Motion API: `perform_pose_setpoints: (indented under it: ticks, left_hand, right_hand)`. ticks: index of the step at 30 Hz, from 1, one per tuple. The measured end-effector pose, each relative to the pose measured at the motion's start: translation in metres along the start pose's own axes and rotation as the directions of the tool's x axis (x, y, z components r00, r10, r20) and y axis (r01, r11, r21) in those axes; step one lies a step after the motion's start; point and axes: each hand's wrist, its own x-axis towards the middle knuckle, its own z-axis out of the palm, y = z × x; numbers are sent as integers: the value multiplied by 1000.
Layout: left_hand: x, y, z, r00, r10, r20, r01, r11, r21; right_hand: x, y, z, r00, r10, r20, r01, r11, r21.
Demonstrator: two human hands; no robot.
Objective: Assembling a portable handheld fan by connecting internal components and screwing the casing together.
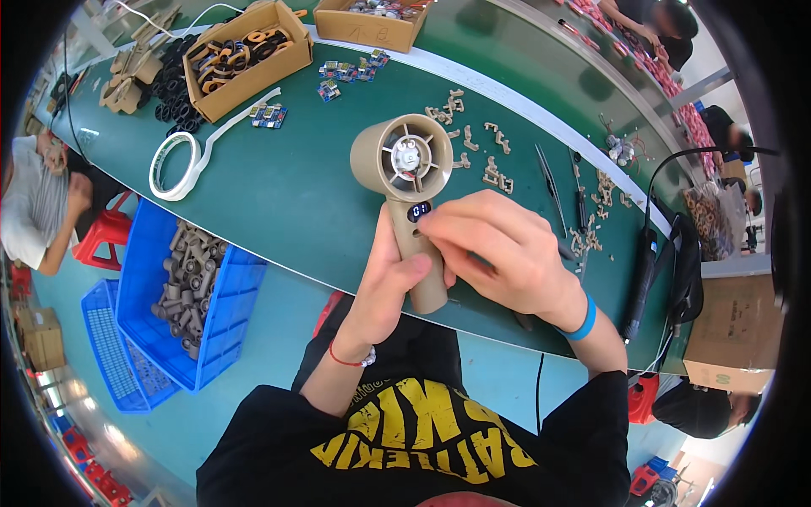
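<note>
- The left hand is closed around the handle of a tan fan, its thumb across the front.
- The right hand has its fingers bent together at the fan's lit display; whether they press on it cannot be told.
- The fan stands between the two hands, over the near edge of the table, its round head above the grip and its grille facing up toward the wearer.
- Beyond the grip, slightly to the right, small tan clips lie scattered.
- Farther right of the grip are tweezers, a thin screwdriver and, past them, a black tool with a cord.
- Left of the grip and farther off, a white tape roll lies with a strip pulled out, near some blue boards.
- Behind those boards stands an open box of black and orange rings.
- Below and left of the grip, off the table, a blue crate holds grey-brown shells.
- At far left, a person in a white shirt sits near a red stool.
</note>
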Motion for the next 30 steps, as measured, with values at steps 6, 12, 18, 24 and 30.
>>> perform_pose_setpoints:
  ticks: [6, 12, 18, 24, 30]
  left_hand:
    - [0, -3, -2, 999, 23, 28, -24, 1000, 3]
    - [0, -5, -3, 999, 36, 28, -37, 999, 16]
    - [1, -5, -3, 997, 47, 54, -48, 999, 18]
    - [-1, -4, -2, 997, 65, 36, -65, 998, 11]
    - [-1, -5, -3, 997, 58, 54, -57, 998, -6]
  right_hand:
    - [0, 4, -2, 1000, 8, 7, -9, 996, 92]
    - [3, -4, -3, 982, 187, 32, -190, 958, 215]
    - [1, 3, -2, 995, 101, 19, -102, 979, 178]
    - [2, -8, 0, 944, 325, 59, -324, 872, 366]
    - [1, -8, -3, 955, 290, 70, -297, 904, 308]
